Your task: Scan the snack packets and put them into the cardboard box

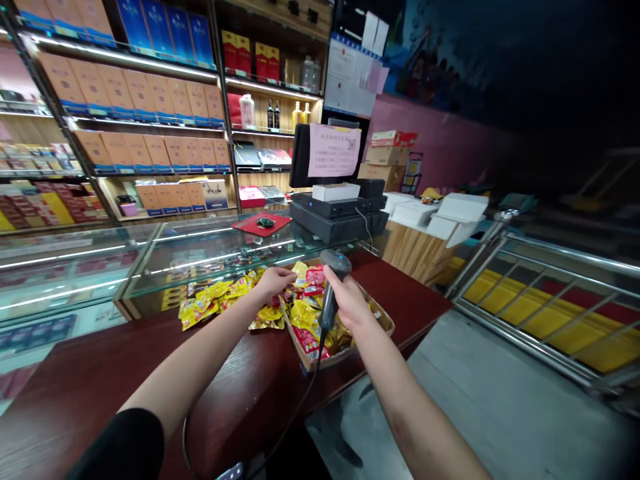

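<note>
In the head view, my right hand (349,300) is wrapped round a dark corded barcode scanner (329,308), held above the right part of an open cardboard box (389,323). Yellow and red snack packets (306,313) fill the box. My left hand (275,283) is at the box's left rim, fingers pressed together beside a pale yellow packet (300,272); whether it grips that packet cannot be made out. More yellow packets (213,300) lie in a loose pile on the dark red counter (225,373), left of the box.
A glass display case (175,247) runs behind the packets. A monitor (301,157) and a black cash drawer (320,223) stand behind the box. The scanner's cable hangs toward me. At the right is a metal railing (550,307).
</note>
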Available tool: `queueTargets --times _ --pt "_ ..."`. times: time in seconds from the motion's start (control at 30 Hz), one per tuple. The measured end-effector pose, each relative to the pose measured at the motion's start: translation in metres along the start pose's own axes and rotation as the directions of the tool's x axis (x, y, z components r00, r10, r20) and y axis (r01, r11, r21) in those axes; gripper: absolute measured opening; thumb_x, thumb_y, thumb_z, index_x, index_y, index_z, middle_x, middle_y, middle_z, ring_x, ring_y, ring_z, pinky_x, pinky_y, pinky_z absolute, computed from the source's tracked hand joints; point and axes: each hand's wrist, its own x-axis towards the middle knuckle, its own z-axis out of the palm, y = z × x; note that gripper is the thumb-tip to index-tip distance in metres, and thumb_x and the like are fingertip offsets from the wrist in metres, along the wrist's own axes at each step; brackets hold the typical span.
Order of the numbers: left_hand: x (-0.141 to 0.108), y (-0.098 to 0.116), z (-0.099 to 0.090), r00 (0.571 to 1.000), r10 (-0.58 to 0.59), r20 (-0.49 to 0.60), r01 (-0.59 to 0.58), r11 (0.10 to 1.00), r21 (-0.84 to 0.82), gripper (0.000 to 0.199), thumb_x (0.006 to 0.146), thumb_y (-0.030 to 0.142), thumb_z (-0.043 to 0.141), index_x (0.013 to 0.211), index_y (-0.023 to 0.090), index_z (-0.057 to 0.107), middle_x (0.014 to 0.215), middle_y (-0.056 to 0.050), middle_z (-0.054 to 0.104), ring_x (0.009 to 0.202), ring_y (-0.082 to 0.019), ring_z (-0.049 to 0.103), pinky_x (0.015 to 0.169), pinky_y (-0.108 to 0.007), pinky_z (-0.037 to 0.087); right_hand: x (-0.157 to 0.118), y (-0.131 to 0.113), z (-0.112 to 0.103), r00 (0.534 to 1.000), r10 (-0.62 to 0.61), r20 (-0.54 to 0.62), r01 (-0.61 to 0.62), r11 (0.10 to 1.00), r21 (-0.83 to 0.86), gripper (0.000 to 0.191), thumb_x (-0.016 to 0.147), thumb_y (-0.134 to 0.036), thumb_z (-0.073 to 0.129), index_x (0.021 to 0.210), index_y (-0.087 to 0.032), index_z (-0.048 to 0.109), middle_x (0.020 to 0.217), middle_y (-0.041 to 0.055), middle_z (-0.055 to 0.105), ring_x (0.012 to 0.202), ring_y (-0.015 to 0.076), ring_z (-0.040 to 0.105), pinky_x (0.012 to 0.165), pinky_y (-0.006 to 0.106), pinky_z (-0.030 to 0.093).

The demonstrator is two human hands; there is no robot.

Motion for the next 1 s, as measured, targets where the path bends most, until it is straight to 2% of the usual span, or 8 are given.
queueTargets --times 0.1,0.2,0.27,0.33,0.4,0.53,0.67,1.0 --pt "-0.01 -0.024 -0.036 0.985 0.147 -0.087 -0.115 0.947 0.3 0.009 0.072 0.024 0.071 0.078 0.017 0.073 0.066 -0.003 0.068 0.064 -0.016 0.064 0.062 -0.024 0.052 -0.014 0.006 0.024 0.993 0.102 0.058 -0.103 0.994 0.02 0.053 0.066 -0.055 0.072 0.099 -0.014 0.068 0.088 0.0042 0.071 0.089 0.0199 0.064 0.08 0.029 0.05" --pt "-0.027 -0.052 -0.06 0.943 0.333 0.002 -0.27 0.761 0.589 0.01 0.072 0.021 0.068 0.08 0.021 0.075 0.078 -0.006 0.071 0.079 -0.021 0.066 0.082 -0.031 0.051 -0.028 0.022 0.046 0.979 0.157 0.13 -0.165 0.985 0.05 0.051 0.066 -0.053 0.073 0.098 -0.015 0.068 0.087 0.0036 0.07 0.086 0.0181 0.064 0.079 0.029 0.05" --pt "-0.04 -0.071 -0.064 0.901 0.414 0.131 -0.384 0.619 0.685 0.027 0.072 0.023 0.069 0.098 0.024 0.074 0.104 -0.008 0.07 0.102 -0.027 0.062 0.096 -0.037 0.043 -0.036 0.035 0.058 0.966 0.19 0.174 -0.205 0.976 0.068 0.049 0.067 -0.052 0.074 0.1 -0.016 0.067 0.09 0.0043 0.07 0.089 0.0186 0.064 0.079 0.029 0.051" --pt "-0.049 -0.087 -0.06 0.856 0.458 0.237 -0.464 0.483 0.742 0.058 0.064 0.026 0.076 0.121 0.026 0.063 0.139 -0.01 0.051 0.127 -0.032 0.045 0.108 -0.043 0.031 -0.043 0.048 0.068 0.953 0.223 0.204 -0.244 0.967 0.08 0.047 0.069 -0.051 0.073 0.101 -0.017 0.067 0.091 0.0052 0.07 0.091 0.0196 0.064 0.078 0.03 0.052" --pt "-0.053 -0.1 -0.054 0.856 0.43 0.285 -0.466 0.405 0.787 0.07 0.064 0.026 0.077 0.13 0.024 0.056 0.149 -0.012 0.037 0.137 -0.036 0.031 0.112 -0.049 0.021 -0.049 0.058 0.074 0.941 0.255 0.223 -0.279 0.956 0.085 0.046 0.07 -0.051 0.072 0.102 -0.017 0.067 0.09 0.006 0.071 0.091 0.0203 0.065 0.077 0.03 0.053" --pt "-0.05 -0.118 -0.049 0.906 0.321 0.277 -0.404 0.456 0.793 0.044 0.082 0.02 0.059 0.126 0.023 0.059 0.144 -0.013 0.044 0.127 -0.032 0.046 0.11 -0.045 0.028 -0.057 0.071 0.081 0.93 0.287 0.23 -0.312 0.946 0.084 0.047 0.069 -0.048 0.074 0.103 -0.016 0.066 0.095 0.0076 0.071 0.095 0.0215 0.066 0.08 0.032 0.054" --pt "-0.06 -0.131 -0.067 0.876 0.37 0.308 -0.471 0.529 0.706 0.035 0.089 0.021 0.051 0.121 0.027 0.062 0.143 -0.007 0.048 0.127 -0.026 0.047 0.111 -0.036 0.027 -0.06 0.085 0.083 0.921 0.315 0.228 -0.344 0.934 0.096 0.049 0.066 -0.047 0.077 0.102 -0.016 0.065 0.108 0.0101 0.069 0.103 0.0236 0.064 0.083 0.034 0.056" --pt "-0.16 -0.144 -0.135 0.933 0.342 0.108 -0.322 0.666 0.673 0.045 0.078 0.04 0.067 0.122 0.032 0.064 0.142 -0.004 0.049 0.127 -0.027 0.047 0.11 -0.037 0.029 -0.075 0.109 0.098 0.82 0.479 0.314 -0.52 0.852 0.058 0.044 0.068 -0.045 0.076 0.098 -0.018 0.06 0.097 0.0075 0.068 0.08 0.0218 0.07 0.059 0.034 0.06"
